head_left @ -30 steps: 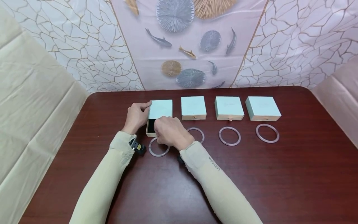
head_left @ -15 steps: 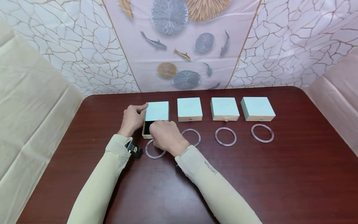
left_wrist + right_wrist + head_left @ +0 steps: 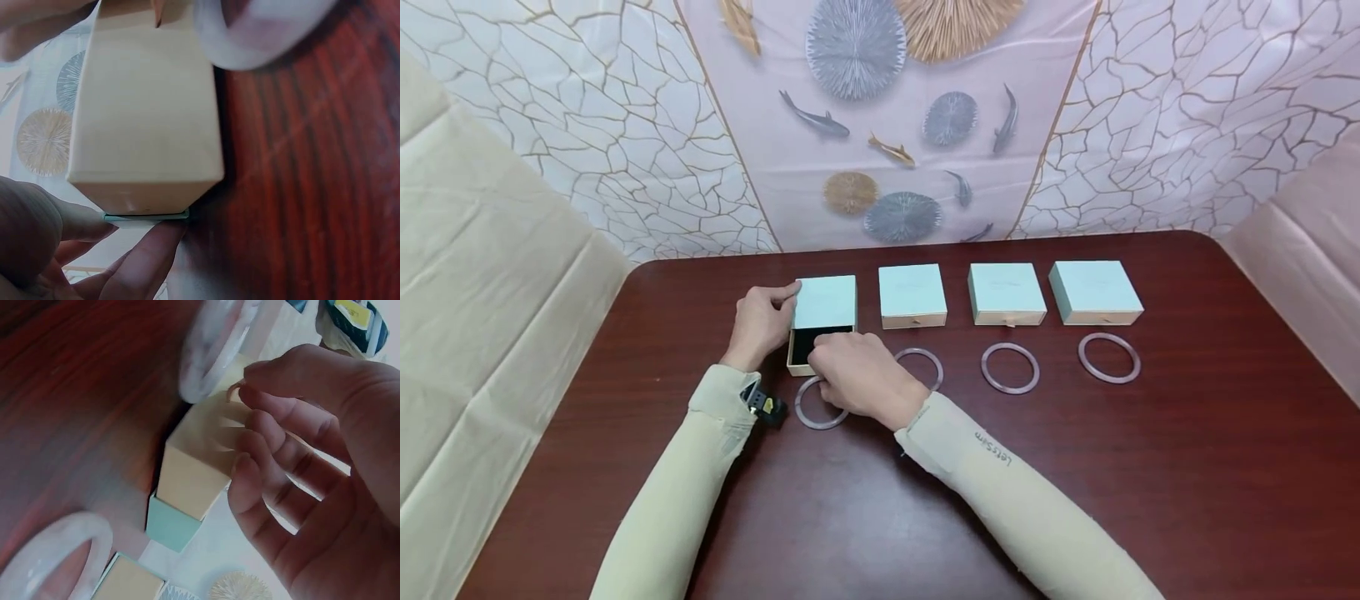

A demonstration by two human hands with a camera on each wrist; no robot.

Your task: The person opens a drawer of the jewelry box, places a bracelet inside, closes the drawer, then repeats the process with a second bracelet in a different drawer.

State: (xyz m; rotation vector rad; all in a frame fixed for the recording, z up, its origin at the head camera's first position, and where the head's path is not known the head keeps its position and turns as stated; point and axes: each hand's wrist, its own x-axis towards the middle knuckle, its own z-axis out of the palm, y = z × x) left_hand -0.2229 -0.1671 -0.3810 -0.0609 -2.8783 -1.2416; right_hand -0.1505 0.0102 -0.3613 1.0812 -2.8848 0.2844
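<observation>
A pale mint drawer box (image 3: 824,302) stands at the left of the row, its cream drawer (image 3: 147,106) partly pulled out with a black interior showing. My left hand (image 3: 762,323) holds the mint sleeve at its left side, thumb and fingers on either side of it in the left wrist view. With thumb and index finger, my right hand (image 3: 865,377) pinches the small ribbon tab (image 3: 234,392) on the drawer front; the other fingers curl close to that front. In front of the drawer lies a pale purple bangle (image 3: 805,415), partly covered by my right hand.
To the right stand three more mint boxes (image 3: 913,287), (image 3: 1007,287), (image 3: 1096,286), their drawers shut. Before them lie three more bangles (image 3: 937,367), (image 3: 1036,371), (image 3: 1135,369) on the dark red wooden table (image 3: 1210,467). A patterned cloth (image 3: 895,108) hangs behind the table.
My right hand has drawn slightly toward me, and more of the drawer's black interior shows above it. The left hand stays at the sleeve. The head view has shifted slightly.
</observation>
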